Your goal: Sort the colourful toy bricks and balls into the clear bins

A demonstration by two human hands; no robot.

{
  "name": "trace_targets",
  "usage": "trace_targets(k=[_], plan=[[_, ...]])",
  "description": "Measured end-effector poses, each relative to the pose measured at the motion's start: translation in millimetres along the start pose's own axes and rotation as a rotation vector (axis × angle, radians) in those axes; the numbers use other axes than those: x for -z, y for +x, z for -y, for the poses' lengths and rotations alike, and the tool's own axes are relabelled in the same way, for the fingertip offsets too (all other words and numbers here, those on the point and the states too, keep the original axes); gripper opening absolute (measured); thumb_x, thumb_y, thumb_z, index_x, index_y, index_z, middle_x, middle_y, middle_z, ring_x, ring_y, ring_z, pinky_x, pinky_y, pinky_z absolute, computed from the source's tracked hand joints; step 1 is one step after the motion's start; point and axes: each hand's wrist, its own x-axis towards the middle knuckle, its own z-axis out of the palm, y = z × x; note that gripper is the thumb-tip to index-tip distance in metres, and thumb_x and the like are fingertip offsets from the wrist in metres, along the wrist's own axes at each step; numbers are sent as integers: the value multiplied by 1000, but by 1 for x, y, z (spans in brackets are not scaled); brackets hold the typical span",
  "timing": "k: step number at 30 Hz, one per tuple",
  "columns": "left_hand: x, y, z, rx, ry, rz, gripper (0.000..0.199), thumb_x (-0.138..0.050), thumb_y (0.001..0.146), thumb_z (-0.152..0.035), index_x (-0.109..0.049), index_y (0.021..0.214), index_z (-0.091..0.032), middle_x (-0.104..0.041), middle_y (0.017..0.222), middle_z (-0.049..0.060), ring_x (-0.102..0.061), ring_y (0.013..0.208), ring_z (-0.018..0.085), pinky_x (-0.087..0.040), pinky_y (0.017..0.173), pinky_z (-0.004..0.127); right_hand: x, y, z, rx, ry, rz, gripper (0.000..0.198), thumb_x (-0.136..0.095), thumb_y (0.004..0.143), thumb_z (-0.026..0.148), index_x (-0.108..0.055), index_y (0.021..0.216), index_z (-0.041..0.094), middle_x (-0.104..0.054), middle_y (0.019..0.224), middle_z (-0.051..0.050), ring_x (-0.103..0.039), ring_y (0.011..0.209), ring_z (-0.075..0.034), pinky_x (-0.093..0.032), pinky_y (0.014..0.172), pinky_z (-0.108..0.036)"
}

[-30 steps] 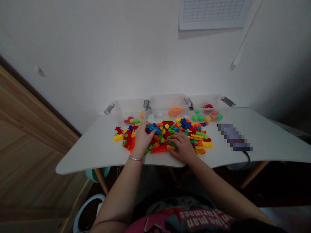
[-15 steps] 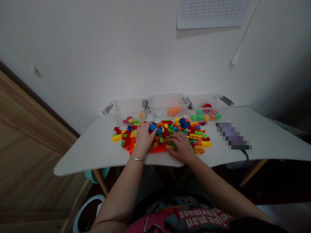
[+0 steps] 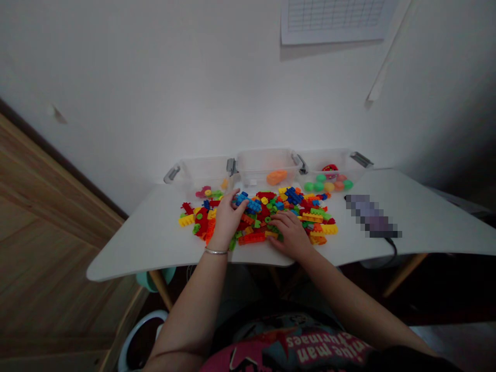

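Note:
My left hand (image 3: 228, 219), with a bracelet at its wrist, is over the left-middle of a heap of coloured building blocks. Its thumb and fingers pinch the left end of a light-blue building block (image 3: 251, 205). On the near right side of the heap lies my right hand (image 3: 291, 236), fingers loosely apart and slightly bent over the blocks. Its thumb is beside a small yellow block (image 3: 270, 234), and a long red-orange block (image 3: 251, 238) lies to its left. Some fingertips are hidden among the pieces.
Three clear plastic bins stand along the wall: the left bin (image 3: 197, 168) with a few pieces, the middle bin (image 3: 256, 161) with an orange item, the right bin (image 3: 341, 157) with coloured balls. A pixelated device (image 3: 372, 216) with a cable lies on the white table (image 3: 132, 243).
My left hand has shifted slightly left and up, its fingers now around the end of the light-blue block, which has turned a little. My right hand has stayed in place.

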Motion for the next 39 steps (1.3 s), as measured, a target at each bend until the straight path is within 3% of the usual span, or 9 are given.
trace_targets(k=[5,9,14,20,22,26,31,35,39], plan=[[-1,4,-3,-8,-45,-51,38,-74,72,-30,-65,108,-19,-65,104,7,-63,86,19,-53,84,37,0,-1,-1,-10,-2,11,28,-66,82,33,-66,108,21,-67,116,-9,-53,118,-29,-40,107,-52],[-3,6,-5,46,-256,-7,29,-70,74,-29,-56,99,-20,-66,90,2,-65,81,17,-55,78,33,-2,-1,-2,-2,4,17,29,-65,83,34,-65,109,21,-66,116,-9,-53,118,-29,-40,108,-52],[0,5,-6,-9,-332,-46,26,-70,71,-26,-50,87,-22,-65,86,-1,-66,84,16,-54,81,31,-3,-2,-3,-1,8,12,30,-66,82,34,-65,109,22,-67,116,-9,-53,118,-29,-38,109,-54],[9,10,-10,154,-477,-55,52,-71,72,-34,-47,116,-20,-66,78,-2,-68,74,15,-55,73,30,-3,-2,-3,0,-4,12,28,-65,83,34,-66,108,21,-66,117,-9,-53,118,-29,-38,109,-52],[14,14,-12,134,-424,-25,57,-72,72,-36,-49,122,-19,-65,75,-2,-68,71,16,-55,70,29,-4,-2,-4,2,-3,13,29,-65,83,35,-66,108,21,-67,117,-9,-53,118,-29,-38,109,-52],[24,26,-15,49,-296,-54,40,-71,73,-36,-58,108,-19,-65,83,1,-66,74,15,-54,70,28,-3,-2,-4,-3,4,19,29,-65,83,34,-66,108,21,-66,117,-9,-52,119,-29,-39,109,-53],[40,49,-17,-139,-126,-298,39,-71,75,-32,-51,107,-21,-59,89,-1,-61,76,12,-51,70,24,-1,-1,-2,-7,17,21,29,-66,82,33,-66,108,21,-67,116,-9,-53,118,-29,-40,107,-52],[57,73,-16,-309,90,-439,36,-67,77,-25,-51,109,-21,-58,104,4,-58,94,16,-48,86,29,1,0,-2,-28,11,18,27,-66,82,33,-66,107,21,-67,115,-8,-52,119,-29,-41,108,-52],[67,96,-5,-242,264,-433,30,-63,77,-23,-59,107,-18,-63,98,5,-60,92,20,-46,90,34,1,-1,-2,-37,5,17,26,-67,81,31,-67,105,21,-67,116,-8,-51,120,-29,-39,109,-52]])
